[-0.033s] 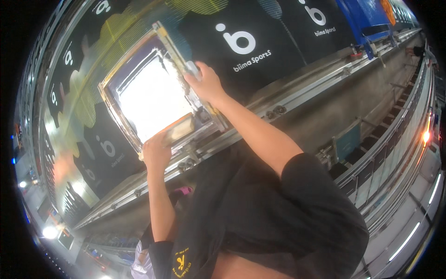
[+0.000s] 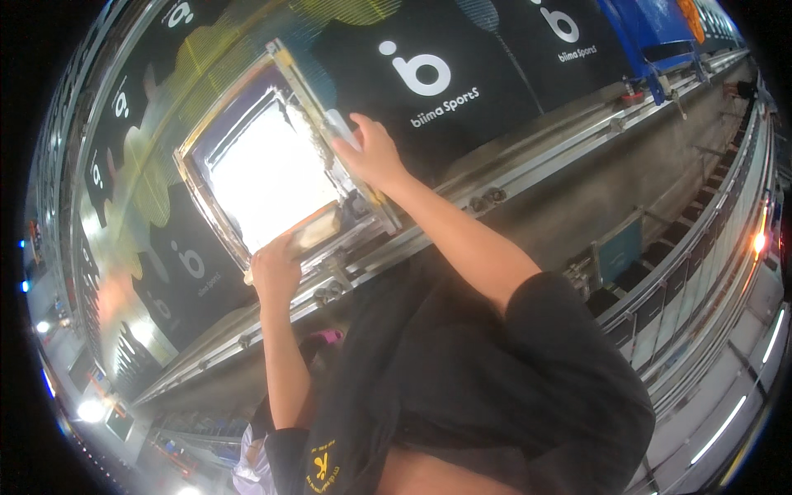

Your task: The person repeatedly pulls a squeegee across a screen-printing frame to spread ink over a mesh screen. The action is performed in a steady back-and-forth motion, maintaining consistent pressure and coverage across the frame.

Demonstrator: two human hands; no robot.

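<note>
A screen-printing frame [image 2: 223, 95] with a glaring white mesh area lies tilted over dark patterned fabric at the left centre. My left hand [image 2: 276, 268] is closed on its near edge, fingertips by the end of a tan bar with an orange edge, which looks like a squeegee [image 2: 318, 231]. This bar rests along the near inner side of the frame. My right hand [image 2: 375, 153] is at the right side of the frame, thumb and fingers curled about a pale grip piece [image 2: 338, 124] on the rail. The undersides of both hands are hidden.
Black fabric with white, yellow and grey prints [image 2: 487, 91] covers the long table. A metal rail [image 2: 561, 157] with knobs runs along its near edge. A blue machine part [image 2: 652, 37] stands far right on the table. A teal panel [image 2: 620, 247] leans beyond the aisle.
My right hand has shifted slightly rightward and nearer along the frame's right side, and its fingers look a little looser. My left hand and the frame look nearly unchanged.
</note>
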